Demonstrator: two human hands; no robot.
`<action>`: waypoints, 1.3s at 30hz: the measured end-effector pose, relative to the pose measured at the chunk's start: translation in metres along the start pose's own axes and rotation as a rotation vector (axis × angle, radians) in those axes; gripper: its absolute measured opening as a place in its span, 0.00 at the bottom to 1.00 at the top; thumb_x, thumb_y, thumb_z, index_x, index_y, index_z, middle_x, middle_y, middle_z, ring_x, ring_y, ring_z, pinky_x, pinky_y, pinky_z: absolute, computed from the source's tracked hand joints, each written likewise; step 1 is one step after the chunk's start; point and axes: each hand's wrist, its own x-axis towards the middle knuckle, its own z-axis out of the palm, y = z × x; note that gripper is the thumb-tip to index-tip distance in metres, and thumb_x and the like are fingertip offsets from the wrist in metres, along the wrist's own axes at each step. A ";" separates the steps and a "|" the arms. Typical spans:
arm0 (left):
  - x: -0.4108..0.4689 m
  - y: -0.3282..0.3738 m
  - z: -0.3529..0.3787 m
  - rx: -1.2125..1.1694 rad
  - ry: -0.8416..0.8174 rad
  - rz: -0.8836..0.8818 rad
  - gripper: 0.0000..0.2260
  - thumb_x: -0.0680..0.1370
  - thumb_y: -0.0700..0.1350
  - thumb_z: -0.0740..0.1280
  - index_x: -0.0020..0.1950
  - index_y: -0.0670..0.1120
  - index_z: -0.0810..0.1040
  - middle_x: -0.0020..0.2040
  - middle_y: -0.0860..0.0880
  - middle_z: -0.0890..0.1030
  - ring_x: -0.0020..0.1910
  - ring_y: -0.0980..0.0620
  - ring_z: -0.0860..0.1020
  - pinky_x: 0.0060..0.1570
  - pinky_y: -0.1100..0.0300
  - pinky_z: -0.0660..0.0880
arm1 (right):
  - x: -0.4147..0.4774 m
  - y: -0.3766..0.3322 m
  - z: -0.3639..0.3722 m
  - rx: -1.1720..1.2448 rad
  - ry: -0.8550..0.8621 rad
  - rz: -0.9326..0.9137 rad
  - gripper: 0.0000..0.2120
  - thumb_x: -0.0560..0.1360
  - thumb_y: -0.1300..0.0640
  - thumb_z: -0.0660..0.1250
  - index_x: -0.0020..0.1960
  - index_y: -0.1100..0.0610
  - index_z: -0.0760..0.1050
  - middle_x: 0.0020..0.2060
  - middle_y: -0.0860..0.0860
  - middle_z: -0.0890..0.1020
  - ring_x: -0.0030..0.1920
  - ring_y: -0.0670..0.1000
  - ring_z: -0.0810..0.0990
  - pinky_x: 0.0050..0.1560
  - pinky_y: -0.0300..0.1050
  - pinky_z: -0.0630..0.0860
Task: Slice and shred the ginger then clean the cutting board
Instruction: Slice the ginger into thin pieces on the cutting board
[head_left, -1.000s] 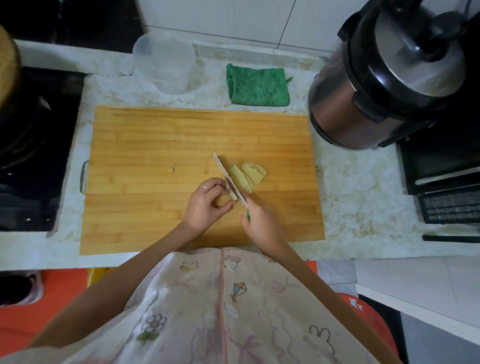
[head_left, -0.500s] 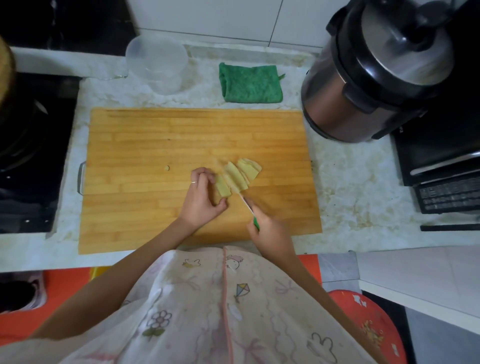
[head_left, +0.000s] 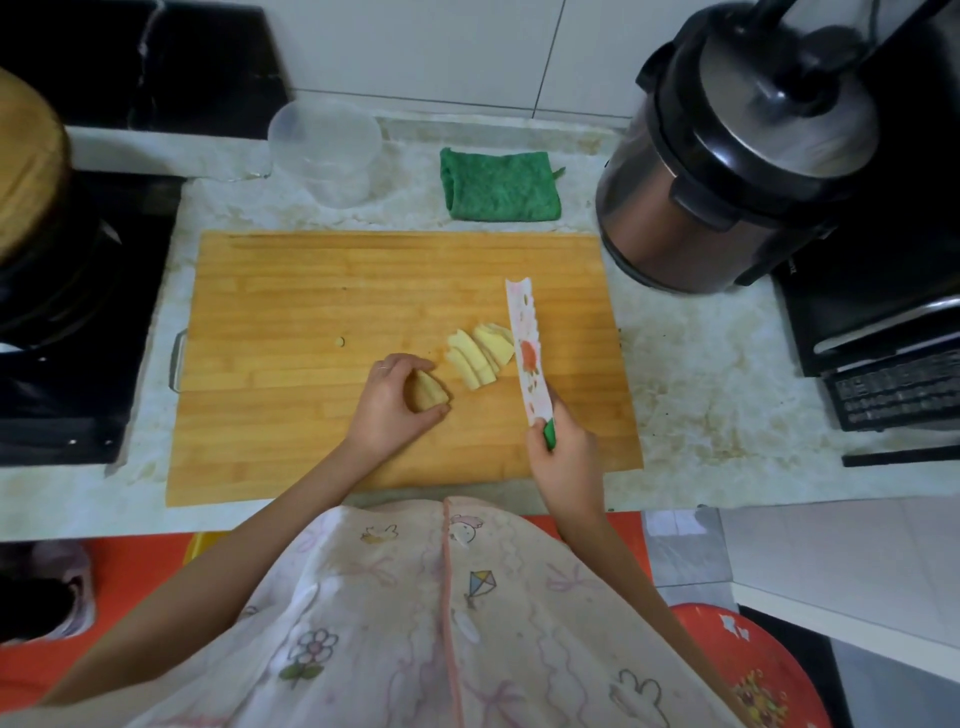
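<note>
On the board (head_left: 311, 312): a fan of pale, overlapping slices (head_left: 480, 353) is laid near the middle; one crumb (head_left: 340, 341) is seen apart on the left.
Ginger (head_left: 427, 393): an uncut stub is held on the wood, just left of the slices.
Left hand (head_left: 392, 410): fingers and thumb are curled round the stub, pinching it from above.
Knife (head_left: 529, 358): the flowered blade is turned broad side up and pointed away from the body, just right of the slices; whether they touch cannot be told.
Right hand (head_left: 563, 457): it is closed in a fist round the green handle, at the near right of the board.
Step in hand: slicing is judged part done; shredding and wiping are not yet begun.
Doing it well: the stub is best set on a flat cut face so rolling is prevented; fingertips are tucked behind the knuckles; the blade is brought edge-down and thin, even slices are taken, since these stack and shred neatly.
Risk: little ginger is left to hold, so fingers are kept close to the edge.
Cloth (head_left: 501, 189): a folded green one is kept beyond the board, well placed for the clean-up.
</note>
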 end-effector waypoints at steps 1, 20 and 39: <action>0.000 0.001 0.000 -0.064 0.024 -0.025 0.23 0.65 0.43 0.80 0.56 0.43 0.77 0.55 0.47 0.78 0.57 0.49 0.74 0.56 0.64 0.66 | -0.001 -0.001 0.000 0.004 -0.019 -0.012 0.20 0.78 0.62 0.59 0.69 0.55 0.70 0.28 0.51 0.74 0.25 0.46 0.66 0.25 0.38 0.62; -0.001 -0.006 0.000 0.075 0.075 0.257 0.16 0.72 0.53 0.69 0.54 0.44 0.82 0.58 0.48 0.81 0.56 0.50 0.76 0.56 0.55 0.72 | 0.008 -0.009 0.011 -0.122 -0.406 -0.021 0.07 0.79 0.60 0.58 0.52 0.59 0.73 0.36 0.56 0.78 0.28 0.46 0.67 0.26 0.38 0.60; -0.017 -0.004 -0.012 0.152 -0.068 0.196 0.17 0.73 0.54 0.66 0.56 0.46 0.79 0.55 0.52 0.79 0.50 0.54 0.77 0.43 0.59 0.77 | 0.012 -0.006 0.008 0.002 -0.332 0.010 0.08 0.79 0.59 0.58 0.42 0.54 0.69 0.27 0.48 0.68 0.25 0.46 0.63 0.25 0.38 0.59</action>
